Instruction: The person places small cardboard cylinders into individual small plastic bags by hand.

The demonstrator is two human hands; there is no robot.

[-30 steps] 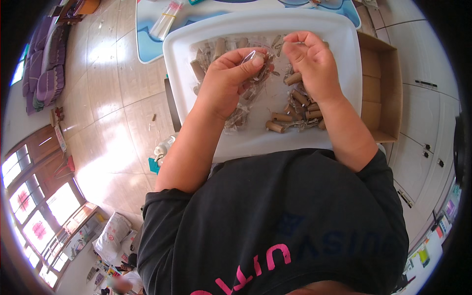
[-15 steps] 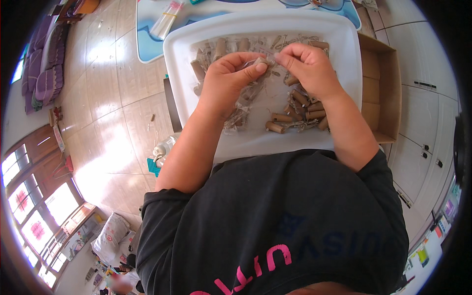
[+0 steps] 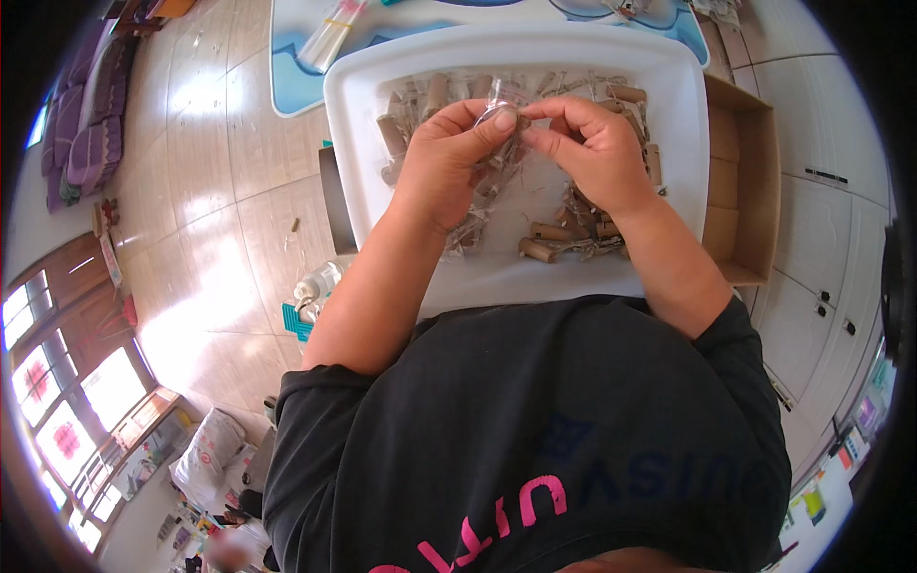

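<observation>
One black T-shirt (image 3: 525, 401) occupies the near foreground, its short sleeves leaving the forearms bare above a white plastic tray (image 3: 516, 282). To the left, outside the tray, are a teal ridged object (image 3: 296, 323) and, just beyond it, a pale bottle (image 3: 320, 279). Inside the tray, near right, lies a heap of loose brown cylinders (image 3: 538, 250) with tangled cords; near left, crumpled clear bags (image 3: 466, 234) lie beneath the left hand (image 3: 441, 158). This hand's thumb and forefinger are closed on a clear plastic packet (image 3: 503, 95), held above the tray's middle. The right hand (image 3: 600, 153) meets the packet's right edge, thumb and forefinger slightly apart; whether these fingers grip it cannot be told. An open cardboard box (image 3: 755, 191) stands along the tray's right side. More brown cylinders occupy the tray's far part. Farthest, a blue-and-white desk (image 3: 291, 81) bears a bundle of clear sleeves (image 3: 330, 38) at left.
</observation>
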